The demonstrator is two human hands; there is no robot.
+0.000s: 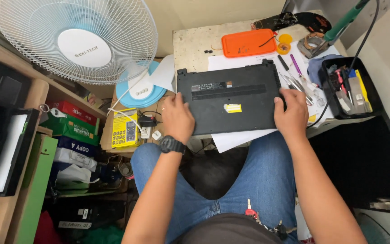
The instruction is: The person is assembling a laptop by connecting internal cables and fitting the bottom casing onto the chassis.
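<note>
With your left hand [177, 118] pressing flat and open on the near left corner of the upturned black laptop [231, 96] and your right hand [290, 113] curled over its right edge, keep it square on the white paper [231, 140], clear of the tools [299, 82] just beyond your right fingers.

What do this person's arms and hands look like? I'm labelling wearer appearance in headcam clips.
Both forearms are bare, with no sleeves in view. The left hand has a black, chunky wristwatch at the wrist. The right hand shows no gloves, rings or bands.
</note>
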